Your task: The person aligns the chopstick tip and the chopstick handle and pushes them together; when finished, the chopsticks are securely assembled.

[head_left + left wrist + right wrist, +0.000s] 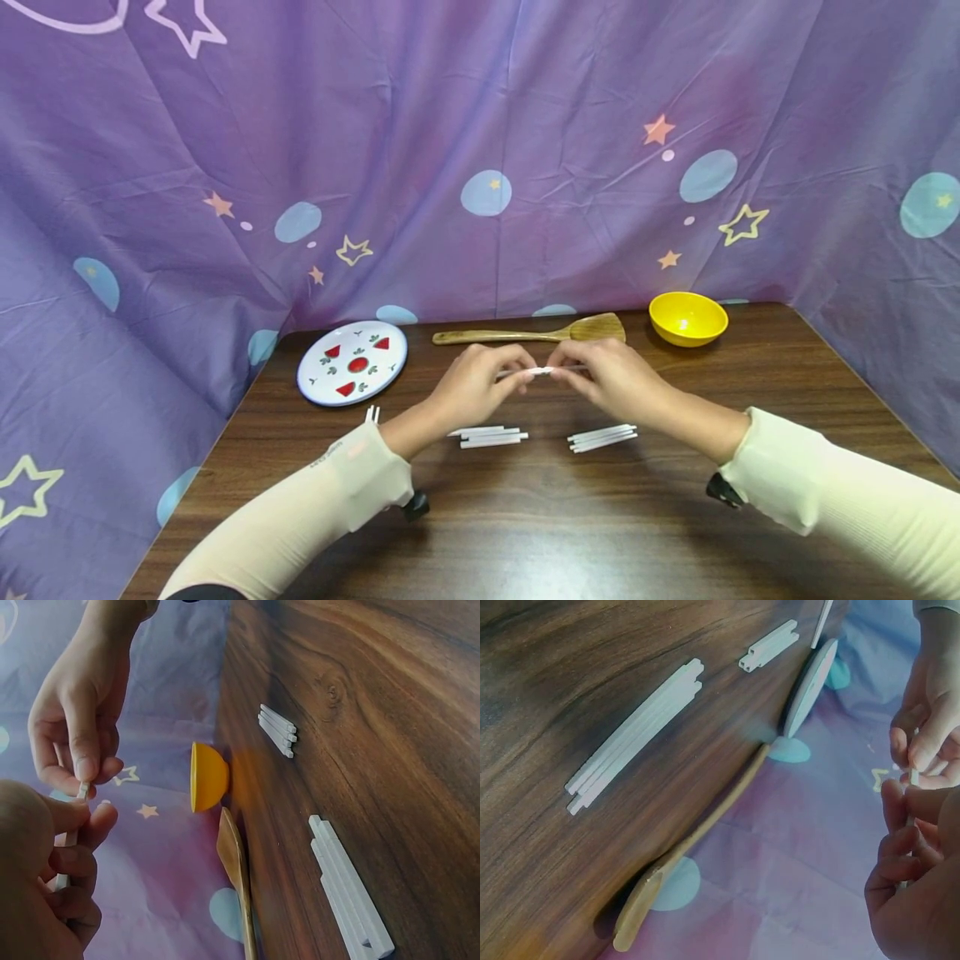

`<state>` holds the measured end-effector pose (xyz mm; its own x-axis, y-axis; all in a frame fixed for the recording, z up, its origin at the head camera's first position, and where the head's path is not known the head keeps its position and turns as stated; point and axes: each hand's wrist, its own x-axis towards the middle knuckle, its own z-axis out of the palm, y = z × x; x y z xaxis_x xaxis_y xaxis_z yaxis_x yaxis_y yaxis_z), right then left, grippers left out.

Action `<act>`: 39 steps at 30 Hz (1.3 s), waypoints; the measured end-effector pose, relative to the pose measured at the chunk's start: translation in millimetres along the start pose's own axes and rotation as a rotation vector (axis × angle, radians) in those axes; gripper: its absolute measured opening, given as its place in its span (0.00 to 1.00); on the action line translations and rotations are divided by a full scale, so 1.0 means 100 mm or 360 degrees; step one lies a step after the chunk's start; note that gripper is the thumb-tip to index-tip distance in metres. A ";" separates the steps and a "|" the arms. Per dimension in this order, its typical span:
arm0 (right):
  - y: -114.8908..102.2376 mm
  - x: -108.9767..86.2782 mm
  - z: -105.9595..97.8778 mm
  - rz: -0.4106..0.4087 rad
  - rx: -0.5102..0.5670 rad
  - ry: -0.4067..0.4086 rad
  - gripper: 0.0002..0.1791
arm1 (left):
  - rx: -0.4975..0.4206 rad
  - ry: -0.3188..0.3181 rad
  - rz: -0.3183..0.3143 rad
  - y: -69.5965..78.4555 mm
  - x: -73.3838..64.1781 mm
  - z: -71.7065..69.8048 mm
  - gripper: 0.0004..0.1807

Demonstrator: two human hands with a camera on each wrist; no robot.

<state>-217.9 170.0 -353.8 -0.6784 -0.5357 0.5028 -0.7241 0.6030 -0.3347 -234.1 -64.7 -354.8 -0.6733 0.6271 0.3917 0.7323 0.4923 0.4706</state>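
Note:
My left hand (474, 385) and right hand (613, 380) meet above the far middle of the table, fingertips nearly touching. Between them both pinch thin white stick (541, 371), its ends running back under the fingers of each hand. In the left wrist view a length of this white stick (71, 838) shows along the left fingers; I cannot tell whether it is one stick or two joined end to end. Below the hands lie a left bundle of white sticks (491, 437) and a right bundle of white sticks (602, 438), each with several pieces side by side.
A plate with red fruit patterns (352, 364) stands at the back left. Behind the hands lies a wooden spatula (502, 336), with a yellow bowl (687, 320) at the back right. More white sticks (372, 413) poke out by the left sleeve. A purple curtain (420, 150) hangs behind the table.

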 end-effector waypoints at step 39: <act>-0.09 -0.03 0.14 -0.0037 -0.0146 0.0229 0.07 | 0.0089 0.0163 0.0164 0.04 0.00 0.04 0.02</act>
<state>-210.9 158.1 -363.1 -0.6323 -0.4639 0.6204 -0.7205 0.6464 -0.2510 -230.6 -59.8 -356.0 -0.5993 0.6123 0.5157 0.8005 0.4633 0.3802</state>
